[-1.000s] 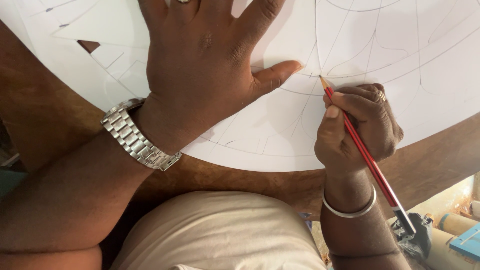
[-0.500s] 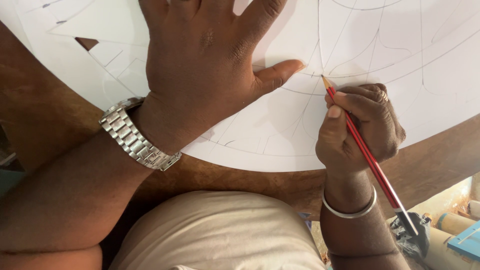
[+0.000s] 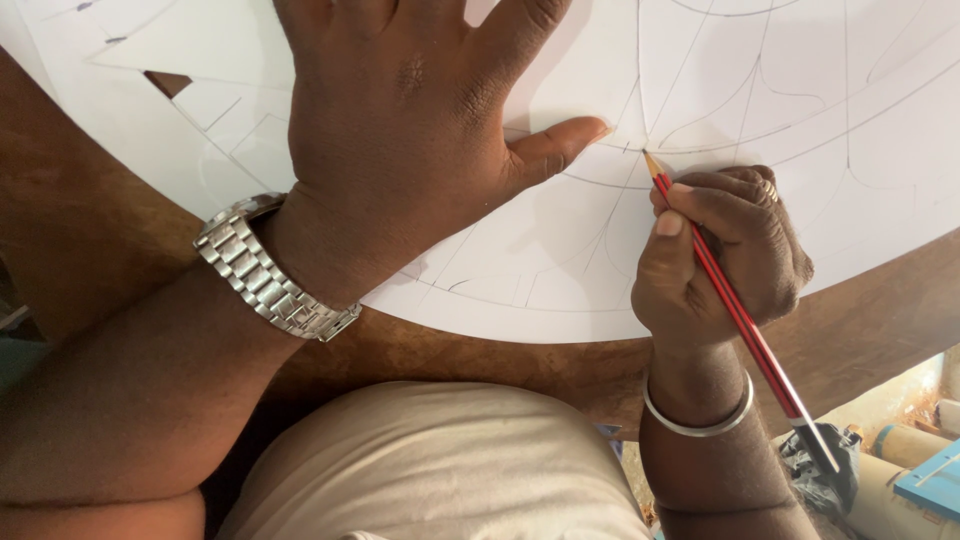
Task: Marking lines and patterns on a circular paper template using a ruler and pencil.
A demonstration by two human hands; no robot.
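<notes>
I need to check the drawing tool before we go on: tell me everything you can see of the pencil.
The pencil is slim, with a red painted shaft that looks like wood, a bare sharpened cone at the tip and a silvery metal band at its dark far end. It slants from the lower right up to the upper left. The right hand grips it near the tip, between thumb and fingers. Its point rests on the large white sheet, where several pencilled curves meet, close to the thumb tip of the left hand, which lies flat on the sheet.

Red pencil tip on white sheet
</notes>
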